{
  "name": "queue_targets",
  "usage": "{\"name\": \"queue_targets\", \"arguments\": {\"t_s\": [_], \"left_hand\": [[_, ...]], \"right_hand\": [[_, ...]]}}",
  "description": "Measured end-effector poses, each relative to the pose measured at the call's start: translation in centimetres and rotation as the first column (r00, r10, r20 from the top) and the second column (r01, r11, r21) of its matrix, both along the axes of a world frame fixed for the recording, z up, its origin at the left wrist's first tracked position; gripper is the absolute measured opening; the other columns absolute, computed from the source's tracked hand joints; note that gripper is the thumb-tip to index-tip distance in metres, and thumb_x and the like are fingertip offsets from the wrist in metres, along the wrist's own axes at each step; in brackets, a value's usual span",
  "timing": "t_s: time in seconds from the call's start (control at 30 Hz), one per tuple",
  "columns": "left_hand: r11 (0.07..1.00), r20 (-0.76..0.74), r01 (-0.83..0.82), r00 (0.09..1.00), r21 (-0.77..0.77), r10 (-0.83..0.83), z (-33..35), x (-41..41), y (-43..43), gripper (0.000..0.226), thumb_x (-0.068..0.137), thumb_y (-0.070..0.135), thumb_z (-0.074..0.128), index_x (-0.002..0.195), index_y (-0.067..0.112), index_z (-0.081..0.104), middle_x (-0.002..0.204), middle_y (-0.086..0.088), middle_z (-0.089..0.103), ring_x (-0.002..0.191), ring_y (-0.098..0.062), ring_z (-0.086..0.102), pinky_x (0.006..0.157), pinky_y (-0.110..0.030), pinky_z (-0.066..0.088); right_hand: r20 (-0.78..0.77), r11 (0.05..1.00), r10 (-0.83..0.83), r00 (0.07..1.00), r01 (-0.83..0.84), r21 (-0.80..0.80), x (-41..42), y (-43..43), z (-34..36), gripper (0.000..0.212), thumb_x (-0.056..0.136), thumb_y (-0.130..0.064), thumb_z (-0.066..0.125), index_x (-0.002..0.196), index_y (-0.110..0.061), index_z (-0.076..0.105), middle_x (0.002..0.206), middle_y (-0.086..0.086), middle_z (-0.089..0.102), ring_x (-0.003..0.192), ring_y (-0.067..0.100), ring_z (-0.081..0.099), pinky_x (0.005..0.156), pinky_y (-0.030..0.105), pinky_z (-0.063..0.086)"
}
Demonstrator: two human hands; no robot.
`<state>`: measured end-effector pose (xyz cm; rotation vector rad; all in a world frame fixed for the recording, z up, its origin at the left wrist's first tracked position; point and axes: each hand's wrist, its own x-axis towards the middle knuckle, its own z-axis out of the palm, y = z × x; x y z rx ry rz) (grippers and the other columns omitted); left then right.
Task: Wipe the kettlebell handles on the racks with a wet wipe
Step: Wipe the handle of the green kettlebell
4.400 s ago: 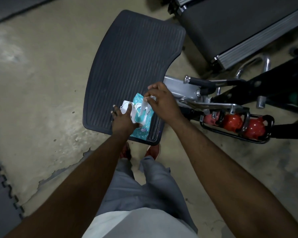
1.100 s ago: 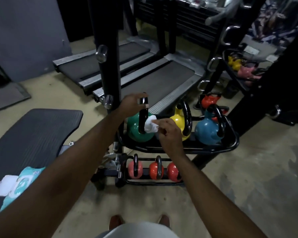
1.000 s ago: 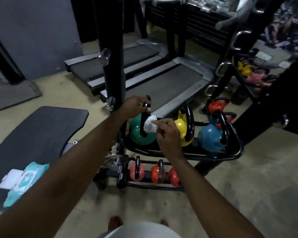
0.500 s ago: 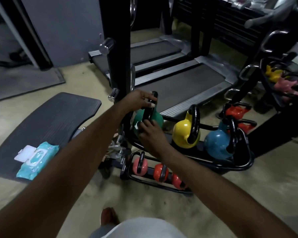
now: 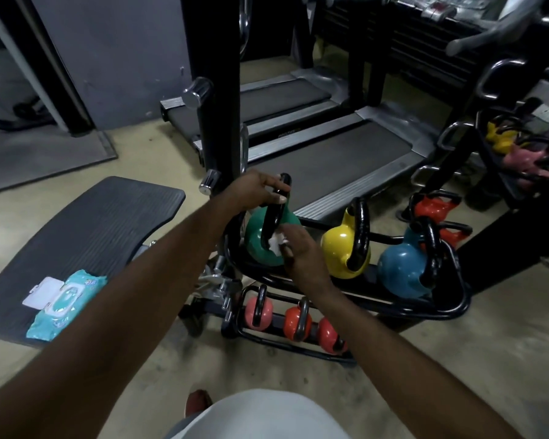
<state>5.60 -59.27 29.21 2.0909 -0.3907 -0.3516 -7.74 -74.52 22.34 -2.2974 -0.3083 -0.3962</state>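
Treadmills (image 5: 330, 160): two belts side by side on the floor behind the rack.
Worktop (image 5: 83, 229): ribbed black pad at the left; it carries the pack of wipes (image 5: 61, 307) near its front edge, flap open.
Rack (image 5: 431, 310): black tube frame with two tiers. On top sit the green kettlebell (image 5: 257, 248), yellow kettlebell (image 5: 338, 248) and blue kettlebell (image 5: 400, 274); below are three small red kettlebells (image 5: 293, 323).
Handle (image 5: 273, 217): black loop of the green kettlebell, standing upright, its long axis running from the bell up and away.
Left grip (image 5: 254, 191): clamped round the top of that handle, steadying it.
Right grip (image 5: 301, 253): pinches the wipe (image 5: 276, 247) against the foot of the handle, just above the bell.
Relation that matters: the bare length of handle lies straight up from the right grip, between the two hands. The right one is nearer and looks placed to stroke upward. The left would likely have to shift before the top can be reached.
Remaining: the yellow and blue handles stand to the right, apart from both hands.
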Motion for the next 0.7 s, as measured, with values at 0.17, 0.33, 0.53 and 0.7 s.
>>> {"name": "queue_targets", "arguments": {"t_s": [0.17, 0.33, 0.53, 0.7], "left_hand": [[1.000, 0.009, 0.007, 1.000, -0.016, -0.007, -0.3, 0.0, 0.0, 0.039, 0.079, 0.012, 0.080, 0.117, 0.016, 0.072, 0.148, -0.007, 0.047, 0.132, -0.010, 0.047, 0.101, -0.016, 0.036], [1.000, 0.013, 0.010, 1.000, 0.001, -0.010, -0.4, 0.3, 0.1, 0.039, 0.078, 0.016, 0.081, 0.116, 0.020, 0.073, 0.149, -0.005, 0.047, 0.133, -0.012, 0.048, 0.106, -0.020, 0.035], [1.000, 0.015, 0.005, 1.000, -0.004, -0.005, -0.1, -0.1, 0.1, 0.037, 0.080, 0.016, 0.080, 0.116, 0.019, 0.072, 0.149, -0.004, 0.047, 0.132, -0.013, 0.048, 0.103, -0.019, 0.035], [0.999, 0.057, 0.009, 0.998, 0.031, -0.011, 0.1, -0.3, 0.1, 0.037, 0.081, 0.018, 0.079, 0.117, 0.019, 0.072, 0.149, -0.004, 0.047, 0.131, -0.012, 0.049, 0.098, -0.017, 0.037]], "right_hand": [[-0.245, 0.933, -0.183, 0.952, 0.246, 0.261, 1.1, 0.4, -1.1, 0.016, 0.083, -0.010, 0.060, 0.092, -0.023, 0.060, 0.082, -0.001, 0.064, 0.077, 0.013, 0.059, 0.067, 0.034, 0.047], [-0.162, 0.941, -0.226, 0.961, 0.258, 0.221, -0.9, 2.2, -2.4, 0.007, 0.088, -0.013, 0.063, 0.093, -0.018, 0.063, 0.092, -0.003, 0.061, 0.081, 0.010, 0.059, 0.070, 0.038, 0.053], [0.137, 0.994, 0.005, 0.991, 0.010, -0.109, -2.5, 1.6, -3.2, 0.015, 0.091, -0.014, 0.066, 0.106, -0.013, 0.070, 0.109, 0.005, 0.061, 0.093, 0.013, 0.063, 0.075, 0.025, 0.055], [0.253, 0.927, 0.005, 0.967, 0.090, -0.365, -0.3, 4.0, -1.5, 0.012, 0.091, -0.017, 0.063, 0.099, -0.013, 0.071, 0.095, 0.007, 0.061, 0.079, 0.022, 0.060, 0.059, 0.035, 0.052]]}}
